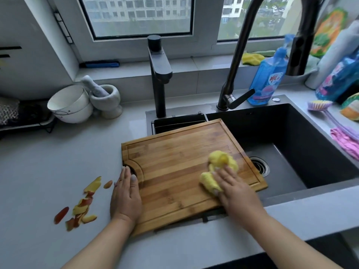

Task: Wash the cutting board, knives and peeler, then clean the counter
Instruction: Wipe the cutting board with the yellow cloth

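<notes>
A bamboo cutting board (174, 162) lies flat across the left part of the black sink (303, 144), its left edge over the grey counter (48, 162). My left hand (126, 197) rests flat on the board's left edge, fingers together, beside its round finger hole. My right hand (235, 189) presses a crumpled yellow cloth (219, 167) onto the board's right side. No knife or peeler is visible.
Red and yellow fruit peels (81, 202) lie on the counter left of the board. White bowls (70, 103) and a mortar with pestle (104, 100) stand at the back left. Two dark faucets (159, 74), a blue soap bottle (268, 74), a brush (326, 111) and pink cloth (343, 140) surround the sink.
</notes>
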The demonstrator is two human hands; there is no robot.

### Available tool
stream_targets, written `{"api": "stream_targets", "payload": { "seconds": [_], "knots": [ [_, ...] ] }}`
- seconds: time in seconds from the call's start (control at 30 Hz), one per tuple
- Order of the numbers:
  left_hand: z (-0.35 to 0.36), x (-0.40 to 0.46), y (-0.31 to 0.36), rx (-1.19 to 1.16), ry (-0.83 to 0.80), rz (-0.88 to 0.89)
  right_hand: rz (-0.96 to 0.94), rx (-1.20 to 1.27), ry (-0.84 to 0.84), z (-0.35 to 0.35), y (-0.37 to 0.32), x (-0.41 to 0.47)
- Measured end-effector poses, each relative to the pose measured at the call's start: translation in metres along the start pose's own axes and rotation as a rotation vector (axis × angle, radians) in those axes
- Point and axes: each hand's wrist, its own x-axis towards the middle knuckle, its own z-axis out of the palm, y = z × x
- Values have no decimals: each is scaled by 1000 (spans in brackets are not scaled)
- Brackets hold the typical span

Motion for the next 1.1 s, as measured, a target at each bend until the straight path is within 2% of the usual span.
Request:
{"api": "stream_targets", "payload": {
  "seconds": [0.1, 0.23, 0.53, 0.7, 0.8, 0.87, 1.1],
  "knots": [
    [1, 1, -1, 70, -18, 14, 216, 36, 142, -12, 41, -9],
    [1, 1, 2, 148, -52, -6, 367, 131, 147, -14, 51, 7],
    [2, 0, 2, 209, -63, -5, 389, 193, -2, -29, 57, 153],
    [2, 1, 4, 240, -51, -11, 364, 187, 42, -51, 51, 225],
    [2, 1, 3, 242, -46, -23, 351, -11, -90, -35, 47, 228],
    [3, 2, 4, 250, -48, -23, 336, -88, -89, -22, 45, 213],
    [2, 0, 6, 249, -53, -44, 312, 35, -177, -31, -18, 136]
  ]
}}
